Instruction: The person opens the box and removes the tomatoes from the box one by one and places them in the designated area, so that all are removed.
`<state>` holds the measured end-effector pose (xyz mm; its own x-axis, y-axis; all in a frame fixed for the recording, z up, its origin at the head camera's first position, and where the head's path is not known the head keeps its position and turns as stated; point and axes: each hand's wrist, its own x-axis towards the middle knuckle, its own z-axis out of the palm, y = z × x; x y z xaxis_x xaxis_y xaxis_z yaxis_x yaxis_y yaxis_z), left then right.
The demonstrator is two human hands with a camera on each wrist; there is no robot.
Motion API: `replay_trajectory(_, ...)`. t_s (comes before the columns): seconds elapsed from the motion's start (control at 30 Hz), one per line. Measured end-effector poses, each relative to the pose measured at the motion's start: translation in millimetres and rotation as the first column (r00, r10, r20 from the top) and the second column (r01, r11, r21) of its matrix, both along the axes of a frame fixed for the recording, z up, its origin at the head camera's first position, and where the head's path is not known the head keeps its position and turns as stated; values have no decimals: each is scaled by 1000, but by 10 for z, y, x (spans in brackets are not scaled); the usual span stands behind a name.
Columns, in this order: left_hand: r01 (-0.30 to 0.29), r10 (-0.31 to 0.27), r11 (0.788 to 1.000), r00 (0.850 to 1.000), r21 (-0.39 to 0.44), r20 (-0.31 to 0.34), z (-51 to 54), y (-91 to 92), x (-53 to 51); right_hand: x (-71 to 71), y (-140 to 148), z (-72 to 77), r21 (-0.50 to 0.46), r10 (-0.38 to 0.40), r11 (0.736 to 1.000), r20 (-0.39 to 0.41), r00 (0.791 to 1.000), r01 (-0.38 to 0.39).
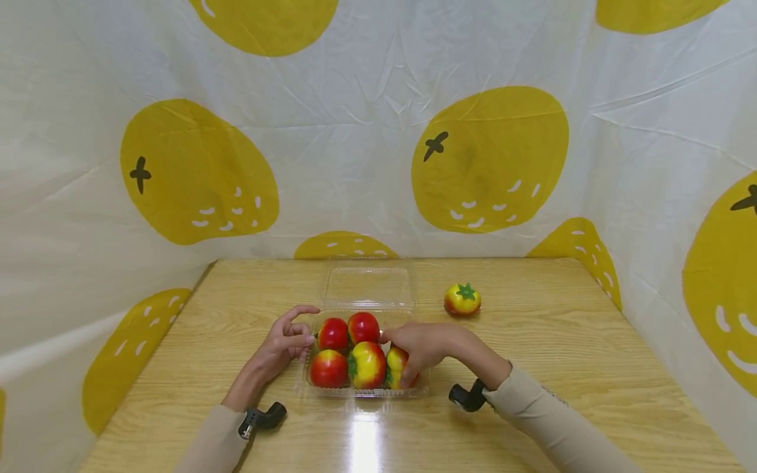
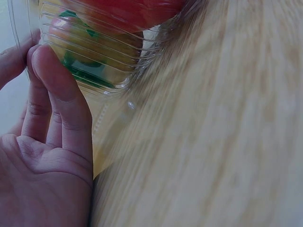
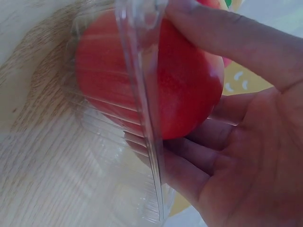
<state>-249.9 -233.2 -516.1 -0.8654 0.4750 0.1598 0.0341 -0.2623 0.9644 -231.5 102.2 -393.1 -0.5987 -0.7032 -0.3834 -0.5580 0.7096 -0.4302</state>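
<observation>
A clear plastic box [image 1: 368,393] with its lid [image 1: 368,287] folded back holds several red and yellow toy fruits. At its left wall, the left hand [image 1: 285,341] pinches the rim between thumb and fingers, as the left wrist view also shows. The right hand [image 1: 422,343] has its fingers curled round a red and yellow fruit [image 1: 395,365] in the front right corner; in the right wrist view this fruit [image 3: 189,90] sits partly behind the box's wall. Beside it at front centre lies another fruit [image 1: 367,365] with its green leaves facing left.
One more yellow and red fruit [image 1: 462,299] with a green leaf top stands on the wooden table [image 1: 532,328], right of the lid. A white cloth [image 1: 343,164] printed with big yellow fruits hangs behind and at both sides.
</observation>
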Motion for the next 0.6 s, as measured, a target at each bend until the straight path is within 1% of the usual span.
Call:
replay_trajectory(0.17, 11, -11, 1000, 1000, 14, -6, 2, 1, -2, 1, -9, -5, 19, 19, 1000, -19, 1000, -19)
replay_trajectory(0.37, 17, -17, 999, 1000, 31, -12, 9, 6, 5, 6, -5, 7, 23, 6, 1000, -41, 999, -5)
replay_trajectory(0.5, 17, -17, 999, 1000, 35, -9, 9, 7, 1, 10, -2, 34, 26, -2, 1000, -39, 999, 3)
replay_trajectory(0.6, 21, -21, 999, 1000, 38, -11, 9, 5, 0, 7, 1, 55, 19, -14, 1000, -21, 1000, 14)
